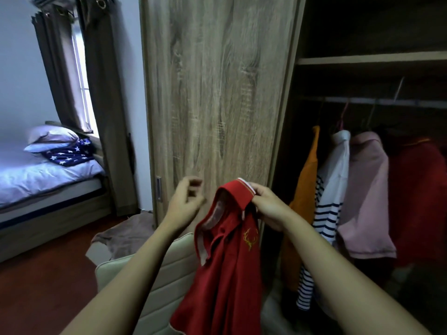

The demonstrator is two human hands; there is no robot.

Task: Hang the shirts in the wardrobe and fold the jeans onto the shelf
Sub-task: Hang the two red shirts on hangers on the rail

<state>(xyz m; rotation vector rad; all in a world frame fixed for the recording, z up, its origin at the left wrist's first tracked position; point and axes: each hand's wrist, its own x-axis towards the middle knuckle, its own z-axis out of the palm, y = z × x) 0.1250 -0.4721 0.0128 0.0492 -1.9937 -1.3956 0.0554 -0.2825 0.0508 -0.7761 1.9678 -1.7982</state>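
- Right hand pinches the red polo shirt by its collar, before the wardrobe door.
- Left hand, left of the shirt, is loosely curled, holding nothing.

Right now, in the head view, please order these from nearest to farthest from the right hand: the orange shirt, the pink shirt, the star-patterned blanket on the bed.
From the right hand, which pinches the red shirt's collar:
1. Orange shirt, just to its right, hanging in the wardrobe.
2. Pink shirt, further right on the same rail.
3. Star-patterned blanket, far left, on the bed across the room.
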